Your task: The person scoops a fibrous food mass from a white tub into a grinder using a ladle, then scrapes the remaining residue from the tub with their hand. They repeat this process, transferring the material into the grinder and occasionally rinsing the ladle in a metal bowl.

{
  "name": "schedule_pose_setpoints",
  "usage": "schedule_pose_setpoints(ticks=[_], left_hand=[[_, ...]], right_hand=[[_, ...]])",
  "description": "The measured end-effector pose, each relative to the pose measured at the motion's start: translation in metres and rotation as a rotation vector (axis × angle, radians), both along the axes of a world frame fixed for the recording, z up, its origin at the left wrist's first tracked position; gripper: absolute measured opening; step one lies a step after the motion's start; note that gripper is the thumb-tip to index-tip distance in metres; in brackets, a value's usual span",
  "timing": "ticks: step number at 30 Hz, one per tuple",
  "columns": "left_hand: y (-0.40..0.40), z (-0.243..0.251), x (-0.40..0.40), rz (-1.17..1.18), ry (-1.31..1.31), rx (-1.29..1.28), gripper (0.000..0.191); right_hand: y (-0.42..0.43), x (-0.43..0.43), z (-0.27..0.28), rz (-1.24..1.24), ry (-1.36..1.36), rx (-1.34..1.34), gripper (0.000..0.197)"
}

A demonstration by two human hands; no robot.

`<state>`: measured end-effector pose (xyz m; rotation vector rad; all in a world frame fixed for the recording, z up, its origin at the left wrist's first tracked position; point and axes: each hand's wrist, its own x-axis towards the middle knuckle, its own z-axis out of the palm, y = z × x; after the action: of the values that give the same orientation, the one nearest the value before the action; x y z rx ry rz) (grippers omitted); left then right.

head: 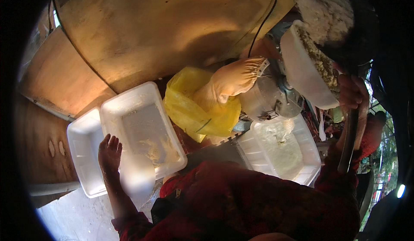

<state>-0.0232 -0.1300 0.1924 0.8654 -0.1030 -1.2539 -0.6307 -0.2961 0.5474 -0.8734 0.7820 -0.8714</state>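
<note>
My left hand (110, 152) is empty, fingers spread, over the place where two white plastic tubs meet. Pale residue smears the bottom of the larger tub (142, 114); the narrower tub (85, 144) shows beside it. On the far right my right hand (352, 92) is closed around a long metal handle (347, 144), next to the rim of a white hopper (300, 66) holding coarse pale mash (318, 58). What the handle's other end carries is hidden. Below the hopper, a metal grinding machine (268, 98) stands above a white tub (310, 163) of milky, frothy liquid (281, 150).
A cloth sleeve (229, 82) runs from the machine into a yellow plastic bag (187, 111). A dark pot (362, 43) with a whitish mass (326, 11) is at the upper right. A black cable (266, 17) hangs before a tan panel (155, 30).
</note>
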Motion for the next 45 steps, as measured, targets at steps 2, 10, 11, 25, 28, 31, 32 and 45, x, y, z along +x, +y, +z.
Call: schedule_pose_setpoints(ticks=[2,10,11,25,28,31,32,45], left_hand=[[-0.009,-0.002,-0.011,0.076,0.039,0.141,0.036],[-0.057,-0.006,-0.042,-0.088,-0.004,0.111,0.031],[-0.062,-0.007,-0.044,-0.111,-0.032,0.101,0.031],[-0.074,-0.051,-0.048,-0.131,0.006,0.255,0.030],[-0.057,-0.085,-0.031,-0.081,0.052,0.355,0.029],[-0.039,-0.131,-0.018,-0.060,0.082,0.490,0.028],[-0.033,-0.151,-0.016,-0.127,0.065,0.500,0.026],[0.085,-0.429,0.040,-0.762,-1.056,1.115,0.032]], right_hand=[[-0.005,-0.035,0.009,-0.228,0.266,-0.194,0.032],[-0.031,-0.099,-0.025,-0.595,1.329,-0.636,0.024],[-0.028,-0.096,-0.027,-0.699,1.388,-0.574,0.025],[-0.003,-0.089,-0.015,-0.667,0.989,-0.653,0.022],[0.001,-0.029,-0.022,-0.210,0.646,-0.587,0.027],[0.012,0.057,-0.076,-0.295,0.476,-0.450,0.027],[0.012,0.087,-0.098,-0.224,0.496,-0.335,0.032],[-0.044,0.385,-0.550,0.514,0.737,0.125,0.018]])
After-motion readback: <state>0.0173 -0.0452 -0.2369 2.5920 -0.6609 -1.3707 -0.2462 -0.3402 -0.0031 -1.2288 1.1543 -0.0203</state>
